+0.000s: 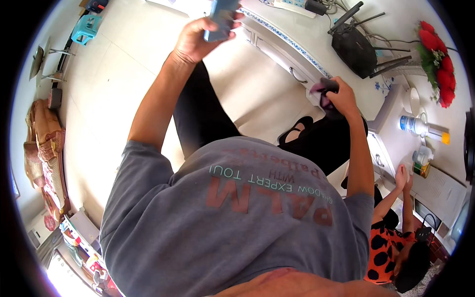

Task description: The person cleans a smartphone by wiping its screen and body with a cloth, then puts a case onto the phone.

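Raised at the top of the view, my left hand (196, 39) grips a flat blue-grey slab, probably a smartphone (222, 18). The slab's upper end is cut off by the picture's edge. My right hand (343, 97) is closed around a dark and purplish bundle, perhaps cloth (326, 92), beside the handled drawer front of a white cabinet (278, 50). The exact kind of that bundle cannot be told. Below it are my black-trousered leg and a black shoe (297, 130).
A black router (354, 50) with antennas and cables sits on the cabinet top, near red artificial flowers (441, 72). A white spray bottle (412, 124) lies to the right. Another person in an orange, black-spotted top (384, 256) is at lower right. A turquoise stool (85, 29) stands far left.
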A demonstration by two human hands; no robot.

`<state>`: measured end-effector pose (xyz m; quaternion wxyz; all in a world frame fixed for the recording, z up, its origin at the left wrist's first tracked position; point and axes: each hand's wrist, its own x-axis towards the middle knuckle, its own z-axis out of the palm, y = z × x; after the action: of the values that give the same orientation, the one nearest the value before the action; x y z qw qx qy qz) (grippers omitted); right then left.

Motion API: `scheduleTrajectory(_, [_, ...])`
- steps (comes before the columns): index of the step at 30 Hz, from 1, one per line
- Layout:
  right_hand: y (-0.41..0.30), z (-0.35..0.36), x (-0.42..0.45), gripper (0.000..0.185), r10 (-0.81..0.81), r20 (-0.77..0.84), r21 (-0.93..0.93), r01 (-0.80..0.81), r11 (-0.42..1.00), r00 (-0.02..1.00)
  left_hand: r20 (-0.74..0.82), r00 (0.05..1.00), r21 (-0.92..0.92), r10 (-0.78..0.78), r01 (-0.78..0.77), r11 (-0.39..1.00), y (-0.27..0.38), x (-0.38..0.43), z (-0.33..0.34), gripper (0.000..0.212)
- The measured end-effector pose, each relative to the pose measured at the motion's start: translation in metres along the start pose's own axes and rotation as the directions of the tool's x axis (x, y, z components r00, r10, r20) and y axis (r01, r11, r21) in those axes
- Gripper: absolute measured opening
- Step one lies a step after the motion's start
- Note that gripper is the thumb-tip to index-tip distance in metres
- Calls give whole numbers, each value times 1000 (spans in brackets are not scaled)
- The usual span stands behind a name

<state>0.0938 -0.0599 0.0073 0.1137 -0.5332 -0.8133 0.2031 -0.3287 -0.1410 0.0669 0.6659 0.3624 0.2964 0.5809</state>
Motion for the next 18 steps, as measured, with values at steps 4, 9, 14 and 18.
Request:
scheduleTrajectory(4, [-70, 11, 10, 31, -150, 434, 473, -82, 877, 888, -63, 974, 387, -218, 225, 894, -35, -12, 17, 84])
scheduleTrajectory(9, [-73, 47, 38, 35, -416, 783, 596, -363, 716, 463, 19, 942, 701, -335, 226, 676, -75, -16, 0, 87])
scheduleTrajectory(14, [-55, 90, 49, 37, -405, 863, 505, -574, 645, 304, 69, 836, 969, -545, 74, 237, -78, -10, -20, 83])
scheduleTrajectory(18, [-50, 127, 49, 38, -223, 946, 323, -734, 598, 235, 42, 849, 972, -528, 88, 219, -87, -5, -32, 83])
